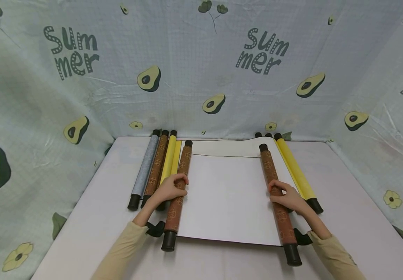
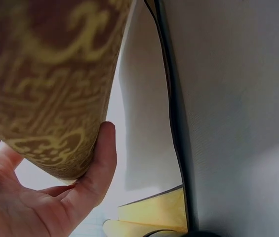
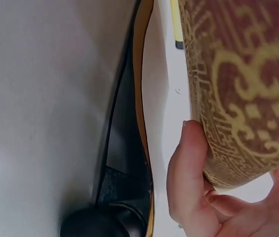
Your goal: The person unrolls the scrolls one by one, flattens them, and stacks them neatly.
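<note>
Between my two hands stretches a partly unrolled scroll whose plain white sheet (image 1: 229, 202) faces up. My left hand (image 1: 169, 189) grips its left roll (image 1: 175, 214), a brown patterned tube with black end knobs. On the other side, my right hand (image 1: 289, 197) holds the matching right roll (image 1: 284, 222), thumb and fingers curled about it. The left wrist view shows gold patterning on the roll (image 2: 55, 89), with fingers (image 2: 104, 163) wrapped under its edge. In the right wrist view, a finger (image 3: 188, 158) lies against the other patterned roll (image 3: 253, 89).
Left of the sheet lie a grey roll (image 1: 146, 163), a brown roll (image 1: 157, 166) and yellow rolls (image 1: 168, 160). A yellow roll (image 1: 297, 173) with black ends lies at the right. Behind the white table (image 1: 96, 229) hangs a printed cloth (image 1: 187, 46), which also lines both sides.
</note>
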`<state>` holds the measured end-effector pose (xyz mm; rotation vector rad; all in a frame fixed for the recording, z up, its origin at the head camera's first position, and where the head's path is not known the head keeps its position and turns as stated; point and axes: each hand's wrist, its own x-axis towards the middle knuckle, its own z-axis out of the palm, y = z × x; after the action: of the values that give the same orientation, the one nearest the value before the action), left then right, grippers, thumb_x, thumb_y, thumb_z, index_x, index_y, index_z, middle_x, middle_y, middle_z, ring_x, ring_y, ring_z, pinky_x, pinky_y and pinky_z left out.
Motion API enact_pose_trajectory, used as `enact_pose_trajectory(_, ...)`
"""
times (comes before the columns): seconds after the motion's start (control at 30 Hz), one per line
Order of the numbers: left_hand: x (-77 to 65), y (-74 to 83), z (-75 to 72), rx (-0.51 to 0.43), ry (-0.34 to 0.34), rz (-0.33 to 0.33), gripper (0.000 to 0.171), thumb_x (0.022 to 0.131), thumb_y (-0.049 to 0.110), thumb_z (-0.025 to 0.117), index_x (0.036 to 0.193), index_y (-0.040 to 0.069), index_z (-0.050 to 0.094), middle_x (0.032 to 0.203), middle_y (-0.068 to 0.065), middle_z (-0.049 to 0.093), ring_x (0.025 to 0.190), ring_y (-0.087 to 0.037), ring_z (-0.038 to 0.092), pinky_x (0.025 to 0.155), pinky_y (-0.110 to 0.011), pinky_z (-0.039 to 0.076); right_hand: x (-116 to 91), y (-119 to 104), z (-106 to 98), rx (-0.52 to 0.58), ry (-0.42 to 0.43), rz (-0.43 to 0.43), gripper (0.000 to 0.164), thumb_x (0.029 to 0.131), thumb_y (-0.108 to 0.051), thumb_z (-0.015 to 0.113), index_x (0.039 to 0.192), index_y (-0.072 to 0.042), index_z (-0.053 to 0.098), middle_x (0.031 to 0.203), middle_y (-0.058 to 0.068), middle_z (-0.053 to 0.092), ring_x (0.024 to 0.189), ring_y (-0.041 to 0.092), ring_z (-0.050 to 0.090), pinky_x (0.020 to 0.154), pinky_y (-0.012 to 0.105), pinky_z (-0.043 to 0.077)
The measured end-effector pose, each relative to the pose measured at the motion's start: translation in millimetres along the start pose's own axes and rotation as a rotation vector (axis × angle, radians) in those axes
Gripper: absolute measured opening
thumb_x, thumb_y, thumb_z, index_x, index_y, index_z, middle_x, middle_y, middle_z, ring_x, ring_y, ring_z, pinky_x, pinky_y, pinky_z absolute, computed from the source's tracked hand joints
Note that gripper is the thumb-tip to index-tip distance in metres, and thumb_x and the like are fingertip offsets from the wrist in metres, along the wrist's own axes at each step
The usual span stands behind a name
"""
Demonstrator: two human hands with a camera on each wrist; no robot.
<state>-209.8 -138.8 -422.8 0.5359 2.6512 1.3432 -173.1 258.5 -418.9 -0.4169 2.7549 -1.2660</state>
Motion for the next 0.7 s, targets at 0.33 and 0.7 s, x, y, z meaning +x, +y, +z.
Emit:
enact_pose_trajectory(0.33, -1.1, -0.6, -6.0, -0.01, -0.01, 0.003, 0.014, 0.072, 0.009, 0.067, 0.086, 0.007, 0.062, 0.098, -0.01, 0.061, 0.086, -0.02, 0.051, 0.075, -0.032, 0.042, 0.7, 4.6, -3.3, -0.006, 0.015, 0.029, 0.01, 0.081, -0.009, 0.059, 0.09, -0.005, 0.058, 0.093, 0.01, 0.057, 0.083, 0.013, 0.045, 0.068, 0.031, 0.037)
enact_pose_trajectory(0.7, -2.0, -2.8, -8.5, -0.001, 0.008, 0.018, 0.023, 0.071, 0.015, 0.072, 0.083, 0.005, 0.056, 0.081, -0.006, 0.054, 0.07, -0.016, 0.042, 0.064, -0.027, 0.035, -1.9, 1.7, -6.1, -0.031, 0.032, 0.02, 0.02, 0.077, -0.019, 0.068, 0.088, -0.008, 0.055, 0.087, 0.006, 0.053, 0.078, 0.009, 0.045, 0.068, 0.028, 0.037)
